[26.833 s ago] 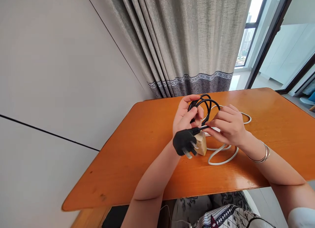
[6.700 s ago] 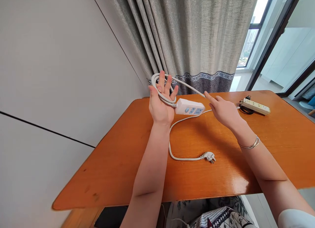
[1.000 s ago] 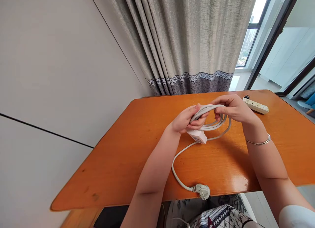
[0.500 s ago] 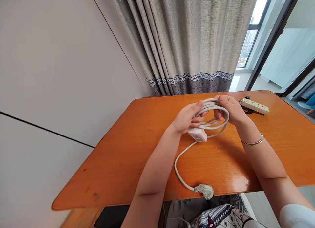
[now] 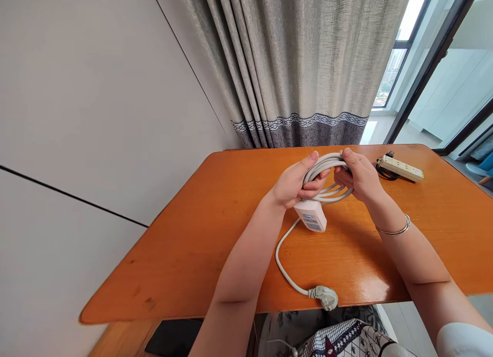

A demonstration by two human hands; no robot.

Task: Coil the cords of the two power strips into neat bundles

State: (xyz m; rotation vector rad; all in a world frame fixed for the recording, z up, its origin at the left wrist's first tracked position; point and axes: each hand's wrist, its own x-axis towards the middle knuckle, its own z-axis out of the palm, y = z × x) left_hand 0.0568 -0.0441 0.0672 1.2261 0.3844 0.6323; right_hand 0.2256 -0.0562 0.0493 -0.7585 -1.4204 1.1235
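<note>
Several loops of white power cord [image 5: 325, 164] are bunched between my two hands above the table. My left hand [image 5: 295, 185] is closed around the left side of the coil. On the right side, my right hand [image 5: 356, 174] grips the same loops between thumb and fingers. Below my left hand hangs a white power strip [image 5: 313, 217], its face with sockets turned partly toward me and its upper end hidden by the fingers. A loose length of cord runs down to a white plug [image 5: 325, 297] lying at the table's front edge.
A second, cream power strip [image 5: 402, 168] with a black cord lies at the back right of the wooden table [image 5: 192, 244]. Behind the table hangs a grey curtain [image 5: 308, 64]; a pale wall panel [image 5: 96, 115] stands at the left. A black flat object [image 5: 173, 336] lies below the table edge.
My right hand has closed more tightly on the loops, drawing them together. The hanging power strip has tilted, showing more of its socket face. The plug has shifted slightly right.
</note>
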